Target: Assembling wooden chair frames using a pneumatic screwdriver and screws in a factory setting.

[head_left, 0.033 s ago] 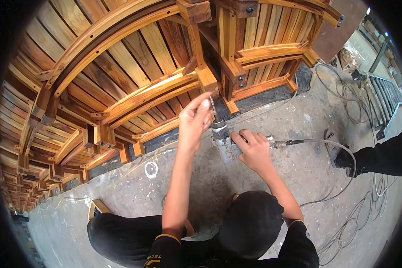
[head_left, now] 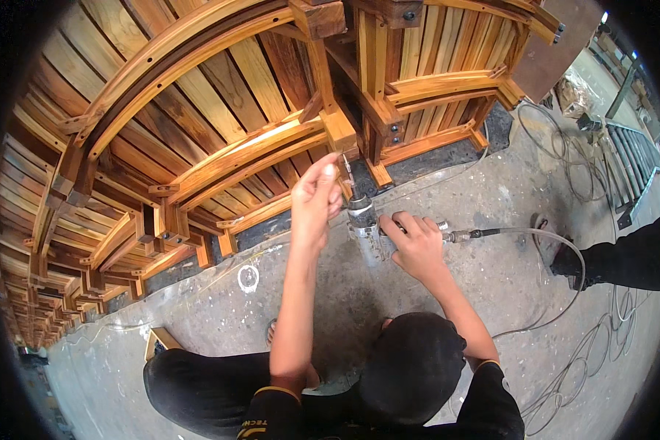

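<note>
Bit (head_left: 348, 171) pinched in left hand (head_left: 314, 202) fingers, right hand (head_left: 418, 246) gripping pneumatic drill (head_left: 364, 224).

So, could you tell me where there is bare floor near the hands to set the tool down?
Bare concrete floor lies between the right hand holding the metal power tool and the wooden slat frames. More lies left of the left hand's forearm, around a small ring. Right of the hose it is crowded with looped cables.
</note>
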Motion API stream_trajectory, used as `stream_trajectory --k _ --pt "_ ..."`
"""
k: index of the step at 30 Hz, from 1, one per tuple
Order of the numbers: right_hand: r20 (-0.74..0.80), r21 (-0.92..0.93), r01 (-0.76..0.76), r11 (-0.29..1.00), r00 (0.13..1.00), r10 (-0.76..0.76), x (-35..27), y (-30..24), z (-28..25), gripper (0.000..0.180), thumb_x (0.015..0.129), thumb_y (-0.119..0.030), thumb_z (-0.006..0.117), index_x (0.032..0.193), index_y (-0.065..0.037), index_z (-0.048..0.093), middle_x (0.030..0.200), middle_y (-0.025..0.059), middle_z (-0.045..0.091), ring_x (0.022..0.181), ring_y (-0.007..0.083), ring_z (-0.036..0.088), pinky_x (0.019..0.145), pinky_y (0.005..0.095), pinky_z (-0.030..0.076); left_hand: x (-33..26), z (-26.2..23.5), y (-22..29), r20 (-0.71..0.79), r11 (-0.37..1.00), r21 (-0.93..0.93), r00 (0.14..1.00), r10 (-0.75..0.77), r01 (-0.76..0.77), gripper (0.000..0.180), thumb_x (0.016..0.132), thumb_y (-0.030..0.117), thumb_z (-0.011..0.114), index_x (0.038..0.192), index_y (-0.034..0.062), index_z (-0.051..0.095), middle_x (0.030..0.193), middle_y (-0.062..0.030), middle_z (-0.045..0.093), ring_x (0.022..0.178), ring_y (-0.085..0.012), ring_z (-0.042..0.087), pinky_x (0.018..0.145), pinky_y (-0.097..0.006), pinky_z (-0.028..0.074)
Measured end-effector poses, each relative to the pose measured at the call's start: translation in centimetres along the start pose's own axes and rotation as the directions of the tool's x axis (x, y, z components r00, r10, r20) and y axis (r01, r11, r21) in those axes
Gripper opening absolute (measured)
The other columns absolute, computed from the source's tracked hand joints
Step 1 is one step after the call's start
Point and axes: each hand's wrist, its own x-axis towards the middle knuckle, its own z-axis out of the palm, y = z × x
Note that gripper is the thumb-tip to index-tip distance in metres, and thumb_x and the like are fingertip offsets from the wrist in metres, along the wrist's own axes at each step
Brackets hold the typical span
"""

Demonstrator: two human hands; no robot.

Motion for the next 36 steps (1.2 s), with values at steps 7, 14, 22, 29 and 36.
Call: stream_trajectory --k 7,14,22,29,36 --pt "0.055 0.024 0.033 0.999 0.998 -0.034 -0.4 0.0 -0.1 0.041 0.063 -0.007 0.060 0.103 -0.017 0.060 0.085 0.0003 0.054 0.067 0.0182 0.058 0.059 0.0326 0.042 0.6 -6.3 -6.1 -0.133 0.973 -0.139 0.970 -0.204 0.186 0.032 0.098 0.031 0.047 0.074 0.0110 0.041 0.056 0.0004 0.042 0.041 -0.0065 0.033 0.036 -0.021 0.022" --pt "0.076 0.033 0.036 0.999 0.996 -0.038 -1.4 0.4 0.3 0.041 0.062 -0.006 0.060 0.102 -0.016 0.060 0.084 0.0008 0.054 0.065 0.0194 0.058 0.057 0.0326 0.042 1.5 -7.0 -6.2 -0.366 0.968 -0.166 0.899 -0.239 0.190 0.024 0.096 0.026 0.046 0.086 0.0053 0.051 0.060 -0.0001 0.044 0.045 -0.0090 0.036 0.039 -0.022 0.025" --pt "0.115 0.049 0.027 0.998 0.993 -0.033 -1.9 0.6 0.0 0.043 0.062 -0.007 0.061 0.104 -0.016 0.058 0.085 0.0013 0.053 0.065 0.0202 0.059 0.057 0.0327 0.042 2.1 -5.7 -3.3 -0.090 0.972 -0.199 0.985 -0.147 0.127 0.021 0.098 0.022 0.045 0.086 0.0051 0.048 0.064 -0.0019 0.042 0.051 -0.0092 0.037 0.042 -0.021 0.029" --pt "0.088 0.050 0.025 0.998 0.996 -0.030 -1.5 0.4 -0.3 0.042 0.062 -0.008 0.061 0.103 -0.016 0.059 0.086 0.0015 0.054 0.066 0.0198 0.059 0.057 0.0326 0.042 2.6 -5.1 -1.8 -0.097 0.947 -0.282 0.977 -0.191 0.157 0.023 0.098 0.024 0.047 0.090 0.0035 0.050 0.067 -0.0037 0.044 0.052 -0.0101 0.038 0.042 -0.022 0.030" --pt "0.049 0.038 0.038 0.999 0.998 -0.040 -1.1 0.3 -0.7 0.040 0.062 -0.006 0.059 0.101 -0.016 0.061 0.085 0.0015 0.055 0.064 0.0190 0.058 0.057 0.0315 0.042 2.1 -3.6 -0.2 -0.014 0.942 -0.267 0.977 -0.214 0.202 0.025 0.097 0.019 0.046 0.112 -0.0006 0.050 0.070 -0.0072 0.048 0.054 -0.0113 0.039 0.044 -0.023 0.032"
